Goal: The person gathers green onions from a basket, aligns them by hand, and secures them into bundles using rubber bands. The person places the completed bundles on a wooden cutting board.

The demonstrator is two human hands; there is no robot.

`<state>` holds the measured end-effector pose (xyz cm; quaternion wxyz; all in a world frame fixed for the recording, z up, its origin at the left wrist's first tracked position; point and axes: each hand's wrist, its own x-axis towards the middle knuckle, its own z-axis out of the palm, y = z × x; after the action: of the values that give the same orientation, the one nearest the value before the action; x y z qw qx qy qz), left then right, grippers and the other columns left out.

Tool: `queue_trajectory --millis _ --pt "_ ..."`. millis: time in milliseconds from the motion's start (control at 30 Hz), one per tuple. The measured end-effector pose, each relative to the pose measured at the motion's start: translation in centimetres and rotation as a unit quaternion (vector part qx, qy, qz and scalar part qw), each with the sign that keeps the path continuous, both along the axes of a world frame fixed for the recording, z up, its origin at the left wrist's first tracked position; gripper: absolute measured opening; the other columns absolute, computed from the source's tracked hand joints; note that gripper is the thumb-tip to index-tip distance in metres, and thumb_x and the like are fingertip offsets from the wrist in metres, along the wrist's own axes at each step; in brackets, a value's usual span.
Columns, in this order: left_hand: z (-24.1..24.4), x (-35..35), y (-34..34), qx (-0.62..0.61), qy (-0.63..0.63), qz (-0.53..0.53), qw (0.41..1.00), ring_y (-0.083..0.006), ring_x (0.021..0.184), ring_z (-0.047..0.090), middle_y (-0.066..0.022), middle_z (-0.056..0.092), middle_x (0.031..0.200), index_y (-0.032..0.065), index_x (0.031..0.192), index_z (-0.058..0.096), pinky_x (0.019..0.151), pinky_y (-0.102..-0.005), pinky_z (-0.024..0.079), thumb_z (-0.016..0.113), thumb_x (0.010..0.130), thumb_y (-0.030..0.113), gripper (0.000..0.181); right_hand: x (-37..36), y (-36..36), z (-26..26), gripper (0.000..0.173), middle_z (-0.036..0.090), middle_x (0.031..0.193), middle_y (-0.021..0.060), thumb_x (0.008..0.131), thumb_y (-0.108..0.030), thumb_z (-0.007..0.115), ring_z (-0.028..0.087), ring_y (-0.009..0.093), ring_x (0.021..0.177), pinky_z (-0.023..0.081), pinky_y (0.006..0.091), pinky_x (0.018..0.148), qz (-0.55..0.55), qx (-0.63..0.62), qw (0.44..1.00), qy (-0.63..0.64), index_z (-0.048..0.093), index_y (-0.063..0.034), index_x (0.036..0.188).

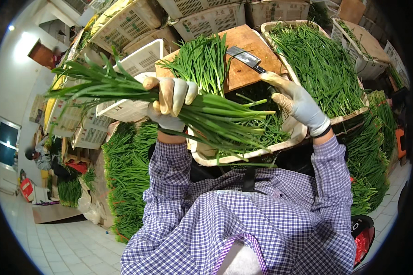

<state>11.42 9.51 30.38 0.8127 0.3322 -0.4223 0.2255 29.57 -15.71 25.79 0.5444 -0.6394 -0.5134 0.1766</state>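
Note:
My gloved left hand (pixel 173 98) is closed around a bunch of garlic chives (pixel 223 111). Its leaf tips spread out to the left and its pale stalk ends point right. My right hand (pixel 303 105), also gloved, hovers right of the stalk ends with thumb and fingers apart. Its fingertips are near the black handle of a cleaver (pixel 244 56), which lies on a wooden board (pixel 256 74). Beside the blade, more chives (pixel 204 62) are laid on the board. Below the bunch, a white plastic crate (pixel 206 161) holds loose chives.
A crate heaped with chives (pixel 318 68) stands at the right. Tied bundles of chives (pixel 127 172) are packed at my left, with others (pixel 368 165) at my right. Stacked crates (pixel 210 25) line the back. Another person (pixel 41 158) is far left.

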Motion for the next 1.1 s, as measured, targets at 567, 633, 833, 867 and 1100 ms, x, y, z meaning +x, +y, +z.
queue_trajectory --millis 567,633,833,867,1100 --pt "0.0 0.4 -0.5 -0.295 0.0 -0.011 0.955 -0.0069 0.077 0.058 0.0085 0.059 0.078 0.0102 0.104 0.066 0.085 -0.0282 0.045 0.065 0.085 0.0 0.021 -3.8 1.2 0.3 0.071 0.042 0.149 0.0137 0.086 -0.022 0.071 0.041 0.025 0.137 0.032 0.0389 0.116 0.175 -0.018 0.961 0.215 0.04 -0.0053 0.147" --pt "-0.1 0.6 -0.8 -0.287 0.024 -0.039 0.957 -0.0063 0.075 0.058 0.0086 0.058 0.076 0.0099 0.105 0.068 0.084 -0.0276 0.046 0.065 0.085 -0.001 0.022 -3.9 2.2 -2.3 0.054 0.053 0.138 0.0126 0.09 -0.014 0.066 0.052 0.022 0.126 0.041 0.0359 0.109 0.16 0.091 0.983 -0.008 0.05 -0.0014 0.139" --pt "-0.9 -0.1 -0.7 -0.251 0.013 -0.016 0.968 -0.0053 0.073 0.057 0.0087 0.057 0.074 0.0105 0.114 0.066 0.082 -0.0277 0.045 0.063 0.088 0.002 0.028 -6.4 1.4 -1.4 0.027 0.063 0.098 -0.0004 0.086 0.0 0.065 0.06 0.007 0.087 0.05 0.0214 0.078 0.089 0.026 0.938 0.334 0.065 0.0012 0.113" --pt "-1.0 -0.2 -0.9 -0.262 0.011 -0.014 0.965 -0.0055 0.073 0.056 0.0084 0.057 0.074 0.0104 0.115 0.066 0.082 -0.028 0.045 0.063 0.089 0.003 0.027 -6.5 1.3 -1.0 0.026 0.062 0.096 -0.0008 0.088 0.002 0.062 0.059 0.007 0.085 0.05 0.0212 0.077 0.069 0.04 0.951 0.298 0.065 0.0012 0.113" --pt "-0.6 -0.5 -0.4 -0.245 0.014 -0.023 0.969 -0.0049 0.074 0.052 0.0104 0.053 0.076 0.0161 0.111 0.065 0.086 -0.0272 0.041 0.068 0.083 0.002 0.031 -2.8 -1.6 -1.9 0.02 0.058 0.07 -0.0034 0.1 -0.017 0.057 0.05 0.004 0.061 0.037 0.0153 0.055 -0.097 0.018 0.956 0.277 0.065 -0.0035 0.112"
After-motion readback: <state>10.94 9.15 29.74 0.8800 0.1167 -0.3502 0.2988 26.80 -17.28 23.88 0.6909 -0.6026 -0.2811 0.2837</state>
